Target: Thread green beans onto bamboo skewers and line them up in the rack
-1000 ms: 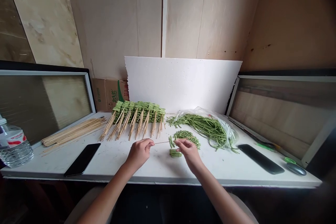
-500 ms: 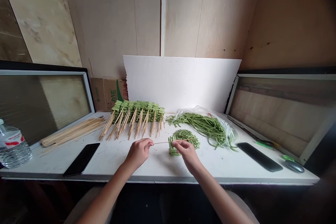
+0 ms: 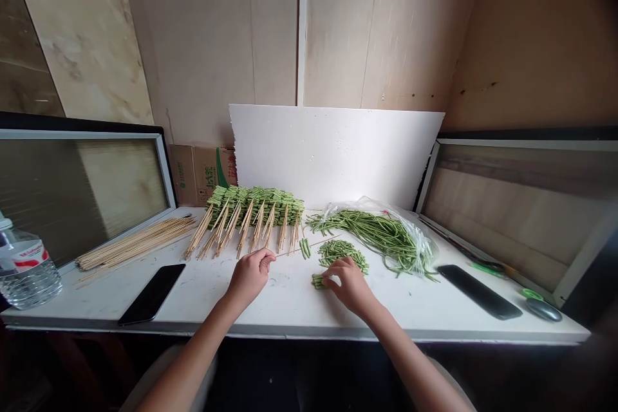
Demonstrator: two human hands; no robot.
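Note:
My left hand (image 3: pixel 251 275) is closed around one end of a thin wooden skewer (image 3: pixel 322 242), which points right and slightly away from me. A few short green bean pieces (image 3: pixel 305 248) sit side by side across its middle. On the right, my right hand (image 3: pixel 348 283) is bent over a small row of cut green beans (image 3: pixel 317 281), thumb and fingertips against its right end. Exactly how many pieces the fingers grip is hidden. Just behind that hand lies a heap of cut beans (image 3: pixel 345 251).
Finished bean skewers (image 3: pixel 255 196) are stacked at the back, sticks toward me. Bare skewers (image 3: pixel 138 241), a black phone (image 3: pixel 152 294) and a water bottle (image 3: pixel 26 264) lie left. Right are long beans (image 3: pixel 381 232) in a plastic bag, a dark flat object (image 3: pixel 477 290) and a mouse (image 3: pixel 543 309).
My right hand has left the skewer and lowered to the row of cut beans. The skewer, with bean pieces on it, now tilts up and away in my left hand.

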